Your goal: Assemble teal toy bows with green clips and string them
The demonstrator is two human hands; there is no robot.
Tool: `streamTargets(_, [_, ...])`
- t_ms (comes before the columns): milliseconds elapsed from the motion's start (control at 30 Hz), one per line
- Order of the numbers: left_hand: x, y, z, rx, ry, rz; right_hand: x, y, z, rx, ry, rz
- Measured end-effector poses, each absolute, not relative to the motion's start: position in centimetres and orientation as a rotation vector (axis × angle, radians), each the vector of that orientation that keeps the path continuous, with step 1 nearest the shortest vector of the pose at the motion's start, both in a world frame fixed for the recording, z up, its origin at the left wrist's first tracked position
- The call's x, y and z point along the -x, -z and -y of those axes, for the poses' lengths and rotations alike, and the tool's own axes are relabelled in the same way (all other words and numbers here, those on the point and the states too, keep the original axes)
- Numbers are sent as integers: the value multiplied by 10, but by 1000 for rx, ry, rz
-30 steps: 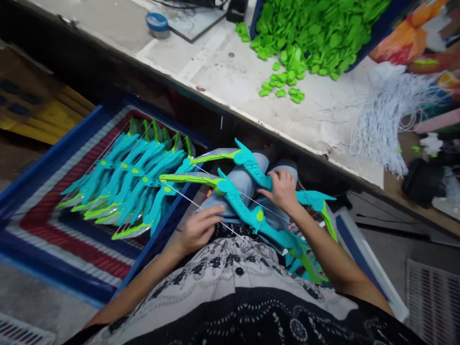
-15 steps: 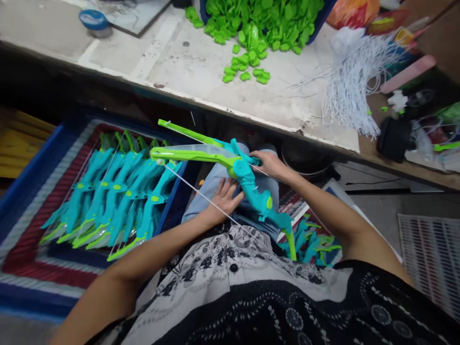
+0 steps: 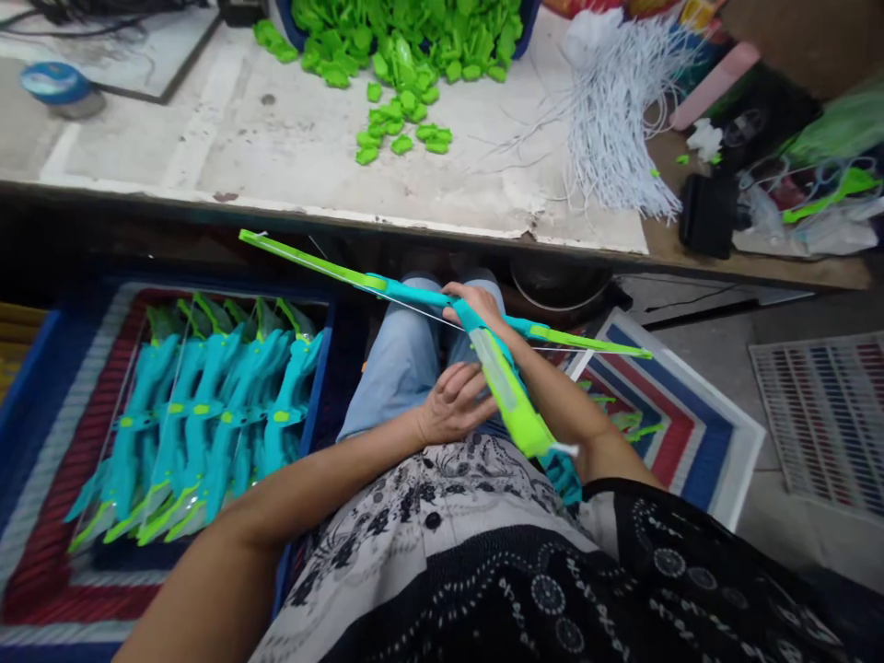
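Near bow (image 3: 512, 394): it tilts steeply towards you above your lap, one end foremost; you cannot see what bears its other end.
Lime limb end (image 3: 530, 429): it looks smooth, stiff and rather thin, so judge it snappable and avoid carrying the bow's weight there.
Left grip (image 3: 456, 405): its fingers are loosely bent just beside the near bow's limb; you cannot tell whether they touch or hold it.
Right grip (image 3: 476, 306): it is clasped round the turquoise middle of the far bow (image 3: 418, 293), a sound place, as that part looks thickest and probably balances.
Far bow: it spans above your jeans (image 3: 390, 364), limbs reaching out to both sides; expect light, hard plastic, slippery under damp fingers.
Bowstring (image 3: 423, 308): thin and white, it runs along the side facing you; it likely gives and snags, so keep your fingers off it.
Stacked bows (image 3: 200, 405): they lean close together in the blue tray (image 3: 320, 387) at your left; tips and strings may catch, so take each by its middle.
Bench (image 3: 227, 166): it bears small lime parts (image 3: 401, 55) and limp white cords (image 3: 614, 120).
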State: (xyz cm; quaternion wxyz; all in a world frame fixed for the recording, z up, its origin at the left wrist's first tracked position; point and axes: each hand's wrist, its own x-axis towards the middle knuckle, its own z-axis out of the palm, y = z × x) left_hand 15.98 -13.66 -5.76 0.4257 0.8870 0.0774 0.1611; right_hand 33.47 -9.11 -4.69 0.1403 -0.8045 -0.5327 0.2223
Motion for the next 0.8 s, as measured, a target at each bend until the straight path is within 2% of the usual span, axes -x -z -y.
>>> streamTargets(167, [-173,43,141,-2790,-502,390,-346,43,85,2240,-718,1512])
streamTargets(300, [-200,56,130,-3043,-603,426,-355,48,81,2153,-785,1512])
streamTargets(433, [-201,58,120,-3052,-532,461,-368,49,77,2031,-845,1547])
streamTargets(567, [-164,26,112,-3019,-311,292,-384,41,75,1775,-1198,1605])
streamTargets(700, [-134,4,86,-2921,-14,-42,-385,47,71,1682,-1760,1614])
streamTargets(767, [-133,9,64,-2855,170,-152,-384,51,63,1775,-1848,1573])
streamTargets(800, [-135,14,52,-2820,235,-204,-385,51,58,1840,-1775,1572])
